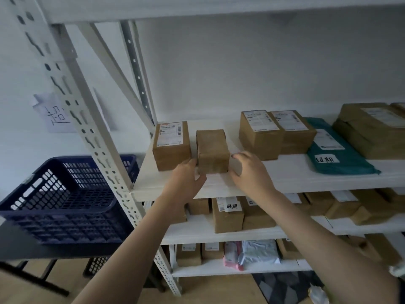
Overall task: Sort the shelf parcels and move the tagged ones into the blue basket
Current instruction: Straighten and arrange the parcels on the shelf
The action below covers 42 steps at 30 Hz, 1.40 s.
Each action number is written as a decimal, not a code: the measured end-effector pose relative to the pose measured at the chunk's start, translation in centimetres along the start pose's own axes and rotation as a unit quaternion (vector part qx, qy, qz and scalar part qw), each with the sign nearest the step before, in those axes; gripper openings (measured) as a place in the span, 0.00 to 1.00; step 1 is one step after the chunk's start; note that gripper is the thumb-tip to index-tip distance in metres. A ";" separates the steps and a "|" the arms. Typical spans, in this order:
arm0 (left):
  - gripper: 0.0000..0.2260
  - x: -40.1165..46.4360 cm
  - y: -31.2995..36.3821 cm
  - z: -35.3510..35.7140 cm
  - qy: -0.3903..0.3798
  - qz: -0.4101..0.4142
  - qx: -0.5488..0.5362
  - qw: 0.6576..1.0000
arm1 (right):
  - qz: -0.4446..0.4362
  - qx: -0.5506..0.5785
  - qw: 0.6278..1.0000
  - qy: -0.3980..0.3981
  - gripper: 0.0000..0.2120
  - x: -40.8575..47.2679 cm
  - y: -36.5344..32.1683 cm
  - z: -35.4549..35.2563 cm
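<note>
- A white metal shelving unit point(285, 178) with several boards is seen; cardboard parcels are stacked on every level.
- A dark blue basket point(59, 207) is set on a dark table point(26, 249) to the left of the shelving, beyond its perforated upright point(87, 128).
- A large flat brown parcel point(372, 128) is laid at the right end of the upper board.
- A teal mailer bag point(335, 154) with a handwritten white tag is laid beside it, toward the front edge.
- Two labelled boxes point(276, 134) are placed side by side, touching, left of the bag.
- A labelled box point(171, 145) is placed at the left end of the board.
- A plain brown box point(212, 150), no label showing, is stood just right of it, near the front edge.
- The left hand point(186, 178) is held at the plain box's lower left corner, fingertips touching it; whether it is gripped cannot be told.
- The right hand point(247, 170) is held just right of the plain box, fingers spread apart and slightly bent, clamped on nothing.
- On the board below, a box with a handwritten tag point(228, 213) is stood among others.
</note>
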<state>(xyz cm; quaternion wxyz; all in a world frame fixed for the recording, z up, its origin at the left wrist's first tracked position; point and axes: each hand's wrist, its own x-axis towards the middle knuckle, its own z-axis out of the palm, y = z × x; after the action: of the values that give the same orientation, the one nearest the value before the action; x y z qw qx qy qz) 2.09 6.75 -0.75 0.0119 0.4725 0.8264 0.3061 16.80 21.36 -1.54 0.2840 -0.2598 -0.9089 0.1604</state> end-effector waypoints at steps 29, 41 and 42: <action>0.15 -1.5 -0.1 -2.0 -0.010 -0.025 0.055 0.998 | -0.084 0.006 0.996 -0.005 0.23 2.0 -3.8 -0.6; 0.10 1.4 -1.4 -0.7 -0.038 -0.027 -0.042 0.998 | 0.007 0.063 0.997 -0.052 0.27 2.1 -0.8 1.2; 0.11 1.5 -1.6 -0.6 -0.038 -0.023 -0.045 0.998 | 0.013 0.065 0.996 -0.067 0.30 2.3 -1.0 1.3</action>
<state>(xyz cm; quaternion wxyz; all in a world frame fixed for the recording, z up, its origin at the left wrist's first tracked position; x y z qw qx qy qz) -0.23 7.05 -0.65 0.0717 0.4634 0.8214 0.3246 13.98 21.69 -1.17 0.2369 -0.2413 -0.9101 0.2394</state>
